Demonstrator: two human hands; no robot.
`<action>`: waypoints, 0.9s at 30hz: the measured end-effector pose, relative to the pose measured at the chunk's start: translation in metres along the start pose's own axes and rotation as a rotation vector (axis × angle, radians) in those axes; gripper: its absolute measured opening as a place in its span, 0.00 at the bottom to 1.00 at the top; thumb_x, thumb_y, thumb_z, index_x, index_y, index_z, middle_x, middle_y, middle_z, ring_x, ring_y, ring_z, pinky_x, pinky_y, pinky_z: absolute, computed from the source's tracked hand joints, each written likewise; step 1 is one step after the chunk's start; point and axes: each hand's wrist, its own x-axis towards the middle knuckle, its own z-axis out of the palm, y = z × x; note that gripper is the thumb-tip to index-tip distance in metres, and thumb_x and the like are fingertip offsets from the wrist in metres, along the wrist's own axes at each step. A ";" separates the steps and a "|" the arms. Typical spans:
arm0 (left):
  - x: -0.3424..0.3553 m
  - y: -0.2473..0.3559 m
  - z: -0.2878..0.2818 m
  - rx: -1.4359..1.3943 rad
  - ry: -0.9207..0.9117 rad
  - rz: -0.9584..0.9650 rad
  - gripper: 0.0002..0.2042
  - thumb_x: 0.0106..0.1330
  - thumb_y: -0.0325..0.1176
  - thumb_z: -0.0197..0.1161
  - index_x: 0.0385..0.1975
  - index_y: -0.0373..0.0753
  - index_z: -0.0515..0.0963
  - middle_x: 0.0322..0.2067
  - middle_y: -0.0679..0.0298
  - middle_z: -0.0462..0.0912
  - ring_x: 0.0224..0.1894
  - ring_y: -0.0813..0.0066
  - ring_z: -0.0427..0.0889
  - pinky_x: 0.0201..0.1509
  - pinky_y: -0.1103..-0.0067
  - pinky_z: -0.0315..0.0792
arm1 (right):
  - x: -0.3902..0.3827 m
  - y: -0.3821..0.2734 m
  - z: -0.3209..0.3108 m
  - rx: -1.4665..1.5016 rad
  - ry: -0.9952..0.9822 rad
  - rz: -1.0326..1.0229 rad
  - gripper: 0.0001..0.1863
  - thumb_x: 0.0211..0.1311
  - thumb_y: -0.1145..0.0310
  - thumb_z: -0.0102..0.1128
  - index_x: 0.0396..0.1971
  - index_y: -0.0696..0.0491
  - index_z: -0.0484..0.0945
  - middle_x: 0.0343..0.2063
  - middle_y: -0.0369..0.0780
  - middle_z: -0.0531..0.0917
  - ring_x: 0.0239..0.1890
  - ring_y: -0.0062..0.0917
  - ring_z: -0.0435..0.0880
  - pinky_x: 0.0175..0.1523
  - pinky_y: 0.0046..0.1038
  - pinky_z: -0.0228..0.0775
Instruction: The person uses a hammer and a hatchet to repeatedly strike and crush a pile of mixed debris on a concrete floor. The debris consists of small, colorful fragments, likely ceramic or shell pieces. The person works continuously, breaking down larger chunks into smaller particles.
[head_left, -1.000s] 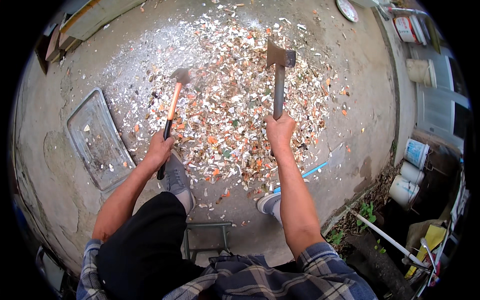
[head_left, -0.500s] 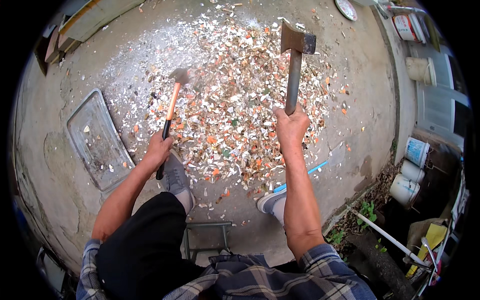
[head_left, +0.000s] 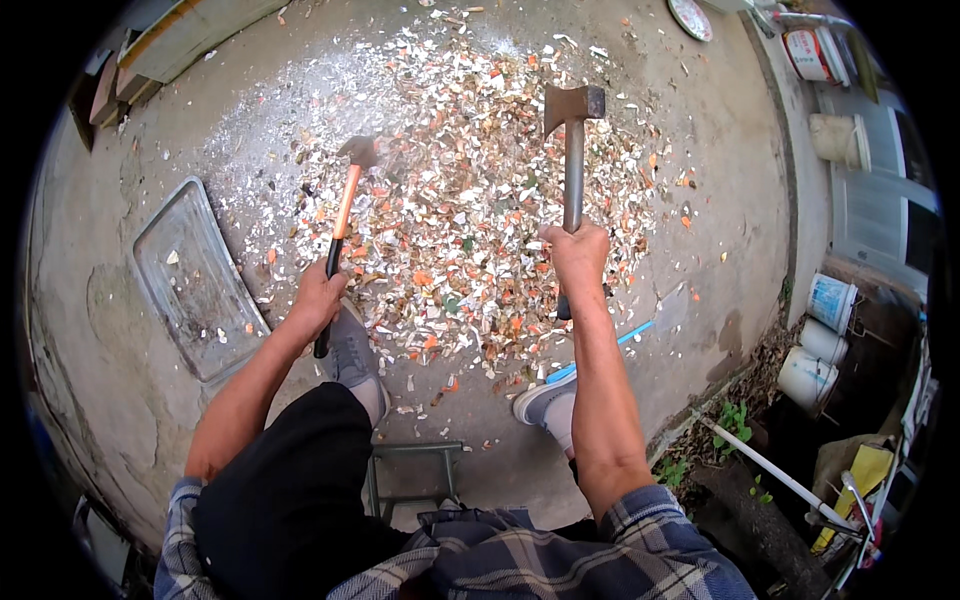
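Observation:
My left hand (head_left: 318,302) is closed around the black grip of a hatchet (head_left: 345,205) with an orange and black handle. Its small grey head rests over the left part of a wide heap of chopped scraps (head_left: 470,220), white, orange and brown. In my right hand (head_left: 580,258) is an axe (head_left: 573,160) with a dark, broad metal head and a grey shaft. The axe head is held above the right part of the heap, and the black butt of its handle shows below my fist.
A shallow grey tray (head_left: 200,290) lies at the left. My shoes flank the heap's near edge, with a blue stick (head_left: 610,350) by the right one. A green metal stool frame (head_left: 415,455) stands between my legs. Several buckets (head_left: 807,380) line the right side.
The axe in my right hand has come down and slightly left, and that hand has shifted a little. My left hand and the hatchet have hardly moved.

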 end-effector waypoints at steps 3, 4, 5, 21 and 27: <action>-0.001 0.001 0.001 -0.013 -0.014 -0.020 0.04 0.69 0.29 0.55 0.36 0.39 0.68 0.19 0.70 0.67 0.13 0.80 0.65 0.15 0.76 0.61 | -0.012 -0.025 -0.013 0.071 0.073 -0.047 0.10 0.52 0.72 0.74 0.23 0.59 0.80 0.18 0.34 0.78 0.22 0.17 0.74 0.29 0.27 0.68; -0.002 0.002 0.001 -0.014 -0.017 -0.025 0.04 0.69 0.30 0.55 0.36 0.40 0.68 0.19 0.70 0.67 0.13 0.80 0.64 0.15 0.77 0.61 | -0.016 -0.026 -0.015 0.067 0.093 -0.064 0.10 0.52 0.72 0.74 0.23 0.59 0.80 0.18 0.33 0.78 0.22 0.17 0.73 0.29 0.27 0.68; -0.004 0.002 0.001 -0.017 -0.019 -0.025 0.03 0.69 0.30 0.54 0.36 0.41 0.68 0.20 0.71 0.66 0.14 0.82 0.63 0.15 0.78 0.61 | -0.022 -0.015 -0.013 0.073 0.119 -0.085 0.10 0.52 0.72 0.74 0.23 0.59 0.79 0.18 0.33 0.78 0.22 0.17 0.73 0.29 0.27 0.68; 0.002 -0.004 0.006 -0.018 0.002 -0.010 0.05 0.71 0.31 0.57 0.37 0.38 0.70 0.20 0.69 0.69 0.13 0.79 0.66 0.15 0.77 0.64 | -0.091 0.056 -0.033 0.015 0.073 0.071 0.11 0.49 0.71 0.74 0.23 0.61 0.79 0.16 0.39 0.78 0.20 0.22 0.75 0.31 0.32 0.71; -0.001 -0.004 0.000 0.013 -0.021 -0.039 0.03 0.70 0.30 0.53 0.38 0.44 0.67 0.19 0.72 0.63 0.14 0.84 0.60 0.16 0.79 0.60 | -0.086 0.064 -0.027 0.079 0.197 -0.024 0.10 0.54 0.72 0.72 0.29 0.61 0.80 0.17 0.38 0.78 0.22 0.21 0.76 0.32 0.31 0.70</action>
